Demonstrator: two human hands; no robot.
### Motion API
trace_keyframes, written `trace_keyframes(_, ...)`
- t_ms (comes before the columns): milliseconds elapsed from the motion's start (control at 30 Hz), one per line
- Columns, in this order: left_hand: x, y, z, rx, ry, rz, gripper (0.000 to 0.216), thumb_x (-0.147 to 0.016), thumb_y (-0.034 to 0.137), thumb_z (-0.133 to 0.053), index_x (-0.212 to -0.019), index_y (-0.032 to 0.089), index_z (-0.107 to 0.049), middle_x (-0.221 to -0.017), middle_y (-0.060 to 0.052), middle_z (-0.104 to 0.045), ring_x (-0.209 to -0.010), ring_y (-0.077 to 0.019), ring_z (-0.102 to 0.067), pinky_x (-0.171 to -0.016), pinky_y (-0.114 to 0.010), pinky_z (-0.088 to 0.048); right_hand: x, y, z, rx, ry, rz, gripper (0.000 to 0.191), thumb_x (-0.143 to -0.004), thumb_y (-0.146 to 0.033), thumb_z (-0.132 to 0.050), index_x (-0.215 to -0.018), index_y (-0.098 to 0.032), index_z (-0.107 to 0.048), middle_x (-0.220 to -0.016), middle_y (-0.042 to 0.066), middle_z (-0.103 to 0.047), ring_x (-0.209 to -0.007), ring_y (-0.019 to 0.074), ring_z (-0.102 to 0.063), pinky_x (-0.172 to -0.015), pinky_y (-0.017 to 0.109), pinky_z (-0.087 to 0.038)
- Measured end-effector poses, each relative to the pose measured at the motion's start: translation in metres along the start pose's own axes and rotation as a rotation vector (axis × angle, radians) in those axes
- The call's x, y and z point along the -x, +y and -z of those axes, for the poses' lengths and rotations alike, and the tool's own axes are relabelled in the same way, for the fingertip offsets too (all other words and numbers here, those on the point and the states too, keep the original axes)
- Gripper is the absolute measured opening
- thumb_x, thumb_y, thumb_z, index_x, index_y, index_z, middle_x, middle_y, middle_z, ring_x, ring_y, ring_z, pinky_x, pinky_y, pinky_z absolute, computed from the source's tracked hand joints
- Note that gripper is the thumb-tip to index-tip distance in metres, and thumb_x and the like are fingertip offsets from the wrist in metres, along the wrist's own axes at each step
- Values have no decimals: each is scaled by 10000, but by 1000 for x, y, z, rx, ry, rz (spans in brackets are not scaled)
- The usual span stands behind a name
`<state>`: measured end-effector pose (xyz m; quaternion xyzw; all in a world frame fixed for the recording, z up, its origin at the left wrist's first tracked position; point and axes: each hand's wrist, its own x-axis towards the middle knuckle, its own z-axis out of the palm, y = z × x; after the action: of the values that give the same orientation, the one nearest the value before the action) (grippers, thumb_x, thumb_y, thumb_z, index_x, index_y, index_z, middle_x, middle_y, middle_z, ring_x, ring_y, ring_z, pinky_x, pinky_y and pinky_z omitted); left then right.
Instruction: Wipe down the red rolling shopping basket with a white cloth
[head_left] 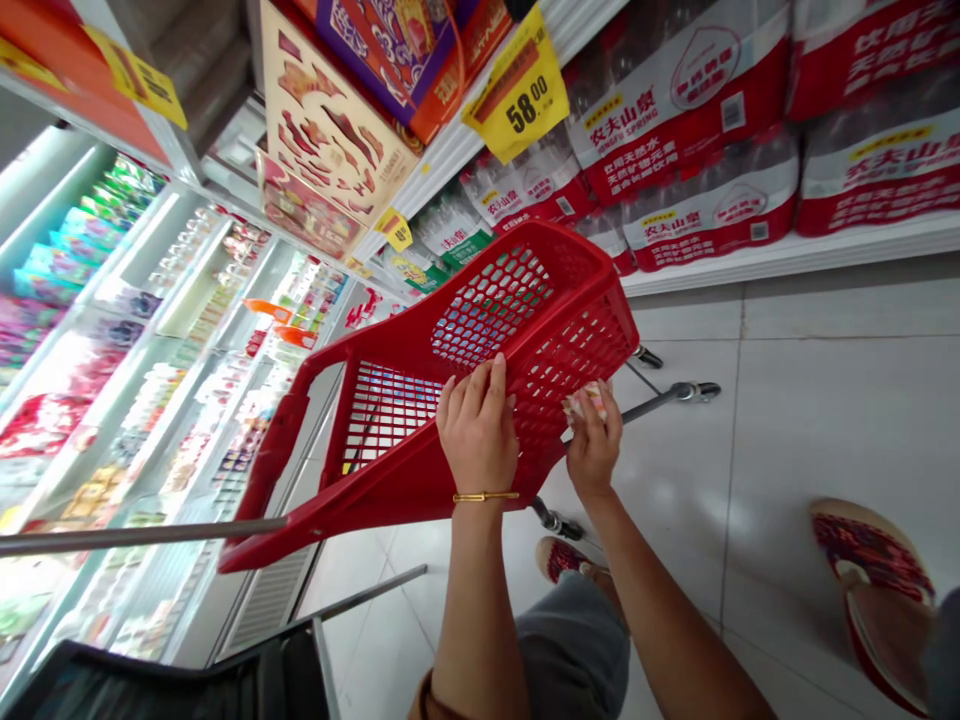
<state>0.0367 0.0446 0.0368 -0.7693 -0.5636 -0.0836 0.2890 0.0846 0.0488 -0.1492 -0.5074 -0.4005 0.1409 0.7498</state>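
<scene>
A red plastic shopping cart with perforated basket walls stands in front of me, tilted in the view. My left hand, with a thin gold bracelet at the wrist, is closed over the near rim of the basket, fingers bent over it. Low at the basket's end, my right hand pinches a small crumpled white-and-orange piece against or right beside the perforated wall. Whether it is cloth or wrapper, I cannot tell. No goods are visible inside the basket.
Shrink-wrapped water bottle packs line the low shelf, below a yellow price tag and gift boxes. Lit refrigerated shelves run along the left. Cart wheels and my shoes rest on the tiled floor. A dark-topped object fills the lower left corner.
</scene>
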Motion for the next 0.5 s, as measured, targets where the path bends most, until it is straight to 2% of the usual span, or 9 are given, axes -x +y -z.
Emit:
trace_keyframes(133,-1,5,1,-8,-7,6,444,-956,256,-473,-1390,180,-520,-1256,-111,-660,-1127,-227,-605,-1145,-419,-346,-36,-28,-7,-21,44,113,522,-974,-190,-488,-1458,-365,-402,-1504,74,-441,-1447,295,-354,-1127,572,-412)
trace_keyframes(267,-6,8,2,-1,-12,3,438,-955,252,-471,-1381,167,-527,-1225,-127,-660,-1142,-229,-603,-1149,-434,-350,-64,-46,-14,-46,7,171,506,-985,-221,-471,-1459,-377,-388,-1526,50,-424,-1492,301,-244,-1140,598,-376)
trace_keyframes(433,-9,9,-1,54,-29,-63,494,-948,162,-389,-1440,147,-436,-1412,-139,-560,-1335,-226,-491,-1147,-422,-357,-72,-54,-24,-15,-30,239,488,-987,-236,-468,-1452,-368,-399,-1479,33,-492,-1515,288,-165,-1172,624,-304)
trace_keyframes(500,-10,8,-2,56,-43,-79,510,-933,130,-371,-1439,150,-431,-1426,-124,-555,-1333,-218,-498,-1109,-403,-395,-72,-53,-30,9,-31,259,469,-995,-226,-444,-1442,-364,-421,-1474,26,-497,-1523,280,-120,-1196,616,-259)
